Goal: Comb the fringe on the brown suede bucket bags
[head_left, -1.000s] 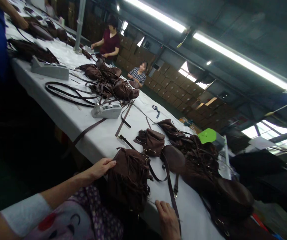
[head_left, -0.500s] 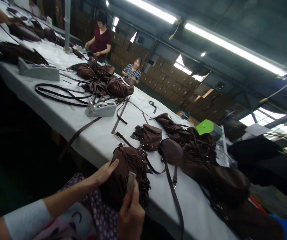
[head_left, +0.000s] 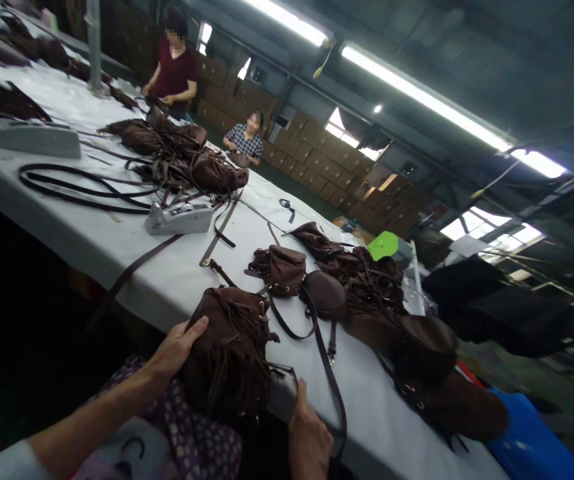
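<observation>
A dark brown fringed drawstring bag (head_left: 229,340) is tilted at the near edge of the table. My left hand (head_left: 177,350) grips its left side, with the thumb on the front and the other fingers mostly hidden behind. To the right of the bag, my right hand (head_left: 309,430) is closed round a slim metal tool (head_left: 291,375) that looks like thread snips. The tool points left toward the fringe; whether it touches cannot be made out. A strap with a buckle (head_left: 207,263) lies just behind the bag.
Another brown bag (head_left: 287,268) and a round flap (head_left: 325,293) lie beyond, beside more bags (head_left: 367,280) on the right. A grey tape dispenser (head_left: 179,219) and a bag heap (head_left: 177,153) are on the white table (head_left: 261,207). Two people work across it.
My right hand has moved from in front of the fringe to the bag's right side, carrying the metal tool. My left hand keeps its hold. The view has shifted slightly right.
</observation>
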`<state>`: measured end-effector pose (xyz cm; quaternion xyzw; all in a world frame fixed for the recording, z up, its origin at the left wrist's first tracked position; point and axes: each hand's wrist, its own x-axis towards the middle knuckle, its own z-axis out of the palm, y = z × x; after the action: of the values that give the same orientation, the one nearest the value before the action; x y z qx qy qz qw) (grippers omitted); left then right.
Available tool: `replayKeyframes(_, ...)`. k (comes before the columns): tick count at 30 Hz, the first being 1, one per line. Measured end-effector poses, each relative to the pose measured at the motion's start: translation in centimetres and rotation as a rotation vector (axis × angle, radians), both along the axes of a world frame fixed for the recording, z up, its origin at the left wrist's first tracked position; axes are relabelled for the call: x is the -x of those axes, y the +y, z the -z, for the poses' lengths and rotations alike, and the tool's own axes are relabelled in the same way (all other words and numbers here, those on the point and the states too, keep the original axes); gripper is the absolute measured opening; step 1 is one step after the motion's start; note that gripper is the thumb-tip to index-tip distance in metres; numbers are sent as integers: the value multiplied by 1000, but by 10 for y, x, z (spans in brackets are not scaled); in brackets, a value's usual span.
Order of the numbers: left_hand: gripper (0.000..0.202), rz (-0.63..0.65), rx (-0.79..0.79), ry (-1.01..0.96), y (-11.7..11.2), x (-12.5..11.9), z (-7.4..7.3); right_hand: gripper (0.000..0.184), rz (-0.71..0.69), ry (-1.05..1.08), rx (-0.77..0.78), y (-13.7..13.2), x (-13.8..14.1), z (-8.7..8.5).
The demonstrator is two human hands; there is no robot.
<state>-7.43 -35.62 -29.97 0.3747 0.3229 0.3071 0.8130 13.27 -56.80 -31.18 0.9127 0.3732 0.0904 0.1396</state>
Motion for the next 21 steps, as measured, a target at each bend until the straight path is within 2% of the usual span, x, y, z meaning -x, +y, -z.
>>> replayKeyframes(4, 51, 47, -45, -5, 2, 0, -2, 54, 52, -1, -48, -19, -9, 0)
replayKeyframes(9, 58, 67, -98, 57, -3, -1, -1, 50, 104, 16, -40, -17, -4, 20)
replayKeyframes(13, 59, 83, -209, 172, 6, 4, 10, 58, -12, -70, -120, -17, -4, 31)
replayKeyframes(15, 57, 41, -343, 343, 18, 8, 16, 59, -115, -151, -206, -17, -6, 28)
replayKeyframes(18, 58, -201, -713, 677, 29, 7, 18, 60, -263, -260, -302, -16, -12, 16)
replayKeyframes(19, 57, -267, -847, 706, 27, 3, 17, 61, -299, -291, -319, -15, -12, 11)
replayKeyframes(20, 54, -280, -959, 665, 22, -5, 17, 60, -328, -321, -328, -14, -13, 5)
replayKeyframes(21, 50, -226, -1036, 571, 14, -15, 17, 60, -350, -352, -330, -13, -12, 0)
